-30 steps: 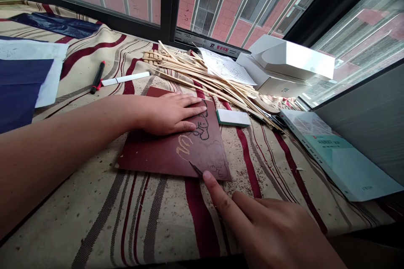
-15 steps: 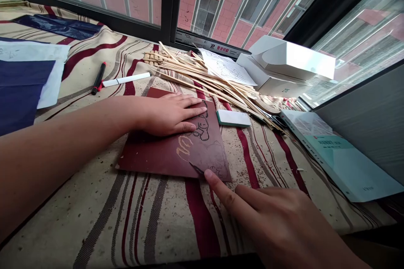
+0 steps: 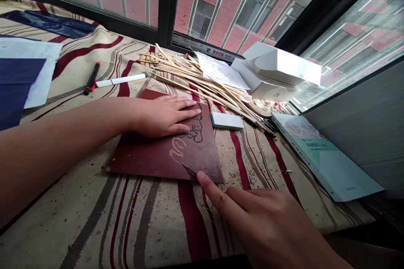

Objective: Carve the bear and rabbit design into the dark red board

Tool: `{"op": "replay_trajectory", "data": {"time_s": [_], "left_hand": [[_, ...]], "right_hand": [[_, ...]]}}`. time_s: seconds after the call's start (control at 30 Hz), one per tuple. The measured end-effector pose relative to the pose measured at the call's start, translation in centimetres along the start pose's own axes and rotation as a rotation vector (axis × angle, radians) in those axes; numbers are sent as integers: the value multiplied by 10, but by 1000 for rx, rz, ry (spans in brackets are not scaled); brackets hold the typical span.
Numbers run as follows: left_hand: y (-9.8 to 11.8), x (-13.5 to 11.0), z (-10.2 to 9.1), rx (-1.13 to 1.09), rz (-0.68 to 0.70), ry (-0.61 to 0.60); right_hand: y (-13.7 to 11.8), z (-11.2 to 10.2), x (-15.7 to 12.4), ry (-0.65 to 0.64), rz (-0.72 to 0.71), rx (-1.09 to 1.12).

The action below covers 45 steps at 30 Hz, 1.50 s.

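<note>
Head view shifted slightly left. Dark red carving block [image 3: 148,155], pale cut lines showing; left hand [image 3: 160,117] lying flat on it, fingers open; right fingers [image 3: 206,185] pinching small blade [image 3: 189,170].

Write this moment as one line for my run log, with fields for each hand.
left hand: pressing flat on dark red carved block | right hand: index finger at block's near edge, beside dark tool tip
</note>
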State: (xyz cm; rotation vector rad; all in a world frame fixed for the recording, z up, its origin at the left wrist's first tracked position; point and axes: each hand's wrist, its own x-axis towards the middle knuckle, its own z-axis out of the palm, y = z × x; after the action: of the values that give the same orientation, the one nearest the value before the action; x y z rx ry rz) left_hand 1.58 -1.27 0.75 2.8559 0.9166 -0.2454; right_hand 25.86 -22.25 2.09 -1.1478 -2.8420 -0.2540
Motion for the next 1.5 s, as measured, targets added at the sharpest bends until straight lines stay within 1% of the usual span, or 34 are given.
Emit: {"op": "replay_trajectory", "data": {"time_s": [0.13, 0.27, 0.37, 0.5, 0.73, 0.93, 1.1, 1.27, 1.4, 1.5], "left_hand": [[-2, -1, 2, -17, 6, 16], [-1, -2, 0, -14, -9, -1], [0, -1, 0, -30, -7, -2], [-1, 0, 1, -25, -1, -2], [-3, 1, 2, -42, -4, 8], [-1, 0, 0, -50, -4, 8], [1, -1, -1, -38, -14, -1], [-2, 0, 1, -30, -8, 19], [-3, 0, 2, -7, -1, 12], [-2, 0, 2, -7, -5, 10]], "right_hand": [[4, -1, 5, -18, -4, 45], [12, 0, 9, 18, -10, 103], [15, 1, 10, 18, -19, 121], [8, 4, 5, -4, -23, 65], [-8, 9, -9, 6, 0, -52], [-12, 11, -6, 38, 5, -79], [-16, 10, -4, 37, 1, -88], [-18, 9, -1, 48, 15, -104], [-18, 8, -2, 35, -6, -117], [-19, 8, -4, 40, 13, -115]]}}
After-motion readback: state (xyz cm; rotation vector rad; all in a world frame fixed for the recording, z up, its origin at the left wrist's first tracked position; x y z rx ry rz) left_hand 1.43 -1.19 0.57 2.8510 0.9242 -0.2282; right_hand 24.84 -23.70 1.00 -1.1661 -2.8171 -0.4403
